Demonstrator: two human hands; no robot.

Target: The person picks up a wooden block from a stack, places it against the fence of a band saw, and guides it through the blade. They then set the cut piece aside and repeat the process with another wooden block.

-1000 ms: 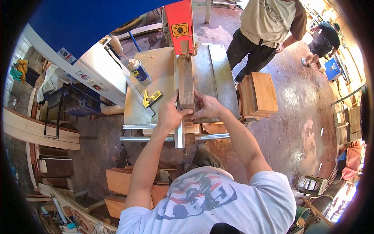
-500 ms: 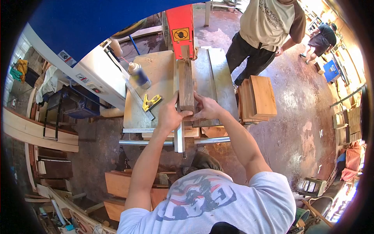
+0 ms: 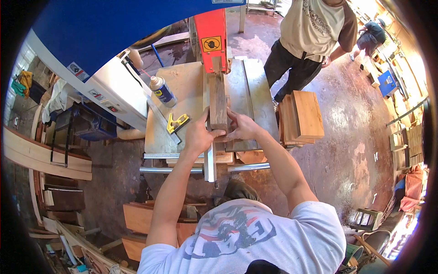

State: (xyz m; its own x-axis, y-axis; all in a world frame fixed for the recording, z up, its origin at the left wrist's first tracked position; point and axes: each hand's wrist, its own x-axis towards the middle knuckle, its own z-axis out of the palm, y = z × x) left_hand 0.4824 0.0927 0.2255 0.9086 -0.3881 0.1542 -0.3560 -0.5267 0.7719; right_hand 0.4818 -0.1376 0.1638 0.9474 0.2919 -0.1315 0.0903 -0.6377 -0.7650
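A long wooden block (image 3: pixel 219 102) lies lengthwise on the band saw table (image 3: pixel 187 75), its far end under the red blade guard (image 3: pixel 211 39). My left hand (image 3: pixel 200 136) grips the block's near left side, thumb across its end. On the near right side, my right hand (image 3: pixel 243 127) holds it too, fingers bent against the wood. A metal fence (image 3: pixel 210 164) runs along the block and juts out below my hands. The blade itself is hidden by the guard and block.
Left on the table are a spray can (image 3: pixel 163 91) and a combination square with a yellow head (image 3: pixel 177 122). Stacked boards (image 3: pixel 302 115) stand at the right. A person (image 3: pixel 315 36) stands close behind the table; another person (image 3: pixel 372 39) bends farther back.
The table and guard sit slightly lower in view while my hands and the block keep their place, so the block is a little farther toward the guard. The far person has shifted slightly.
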